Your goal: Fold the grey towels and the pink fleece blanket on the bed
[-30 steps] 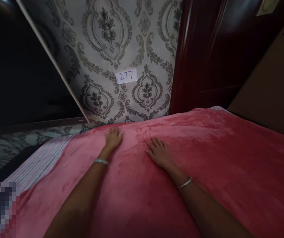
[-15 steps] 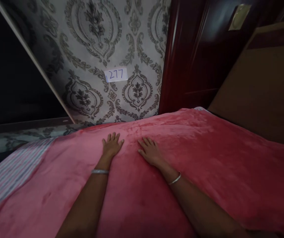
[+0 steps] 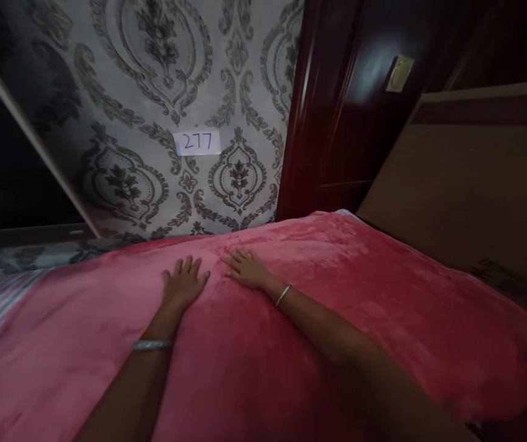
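Observation:
A pink plush blanket (image 3: pixel 226 356) is spread over the surface in front of me, paler on the left and deeper red on the right. My left hand (image 3: pixel 183 283) rests palm down on its paler part, fingers spread, with a band round the wrist. Just to the right and slightly farther away, my right hand (image 3: pixel 248 268) lies flat on the blanket too, its fingers pointing left and a thin bangle at its wrist. Neither hand grips anything. Striped cloth (image 3: pixel 0 304) shows from beneath the blanket at the left.
Patterned wallpaper (image 3: pixel 162 92) rises behind the blanket, bearing a paper label (image 3: pixel 197 142) marked 277. A dark panel with a pale frame (image 3: pixel 37 141) stands at left. Right of the wallpaper are glossy dark-red wood (image 3: pixel 323 123), a switch plate (image 3: pixel 400 73) and a large brown board (image 3: pixel 475 184).
My right hand has slid forward and left across the blanket, turning its fingers more to the left. The left hand stays flat in about the same place. The view has swung slightly right.

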The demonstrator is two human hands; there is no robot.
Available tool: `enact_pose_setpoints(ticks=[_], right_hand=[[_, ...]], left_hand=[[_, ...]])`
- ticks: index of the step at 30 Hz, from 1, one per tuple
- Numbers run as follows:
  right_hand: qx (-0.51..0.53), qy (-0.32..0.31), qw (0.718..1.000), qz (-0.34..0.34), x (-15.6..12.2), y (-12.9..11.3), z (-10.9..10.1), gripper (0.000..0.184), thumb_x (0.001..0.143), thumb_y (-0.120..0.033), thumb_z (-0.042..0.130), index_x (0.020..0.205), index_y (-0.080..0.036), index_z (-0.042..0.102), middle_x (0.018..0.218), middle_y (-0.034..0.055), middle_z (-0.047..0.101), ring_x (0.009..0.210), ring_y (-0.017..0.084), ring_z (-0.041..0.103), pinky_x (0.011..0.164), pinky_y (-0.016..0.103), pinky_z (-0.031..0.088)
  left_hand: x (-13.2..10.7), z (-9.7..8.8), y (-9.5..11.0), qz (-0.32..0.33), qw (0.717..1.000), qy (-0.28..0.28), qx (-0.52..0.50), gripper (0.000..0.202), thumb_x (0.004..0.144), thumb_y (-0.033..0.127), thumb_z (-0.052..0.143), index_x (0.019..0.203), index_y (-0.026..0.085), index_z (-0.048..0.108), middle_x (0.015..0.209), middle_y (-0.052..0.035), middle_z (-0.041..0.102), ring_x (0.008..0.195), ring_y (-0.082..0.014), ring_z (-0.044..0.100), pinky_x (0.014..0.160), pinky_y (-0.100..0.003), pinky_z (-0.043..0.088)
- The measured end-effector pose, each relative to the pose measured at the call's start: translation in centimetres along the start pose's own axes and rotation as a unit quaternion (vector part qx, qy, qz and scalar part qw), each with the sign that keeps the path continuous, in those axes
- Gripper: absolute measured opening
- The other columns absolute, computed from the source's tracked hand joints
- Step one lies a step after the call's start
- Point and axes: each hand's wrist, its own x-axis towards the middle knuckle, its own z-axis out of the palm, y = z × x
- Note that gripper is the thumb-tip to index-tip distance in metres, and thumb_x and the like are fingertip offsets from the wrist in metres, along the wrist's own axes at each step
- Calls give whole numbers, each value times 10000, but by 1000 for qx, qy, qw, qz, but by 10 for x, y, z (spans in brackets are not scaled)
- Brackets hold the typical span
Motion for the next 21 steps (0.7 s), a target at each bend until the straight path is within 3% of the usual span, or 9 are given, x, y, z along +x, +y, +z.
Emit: enact_pose_setpoints(ticks=[4,14,21], right_hand=[[8,-14,1000,-9,9,33,7,638,1034,-606,302,1601,-313,326,1694,45,228,1561,285,178,1237,567,152],[-53,0,972,229,-35,214,-36,604,1052,-526,219,1615,-318,280,1712,24,172,1576,243,126,1241,559,130],[-57,34,941,332,-63,301,-53,622,1053,-492,197,1627,-256,244,1714,75,160,1570,272,142,1219,621,156]], left_hand=[[3,2,-2,3,1000,0,10,649,999,498,261,1595,249,327,1695,-93,213,1558,-328,200,1185,-640,236],[10,8,-5,7,1000,17,24,662,982,469,237,1592,230,337,1689,-87,231,1551,-338,221,1168,-638,269],[18,16,-13,7,999,25,26,700,942,490,213,1591,265,343,1681,-58,258,1552,-309,231,1164,-613,286]])
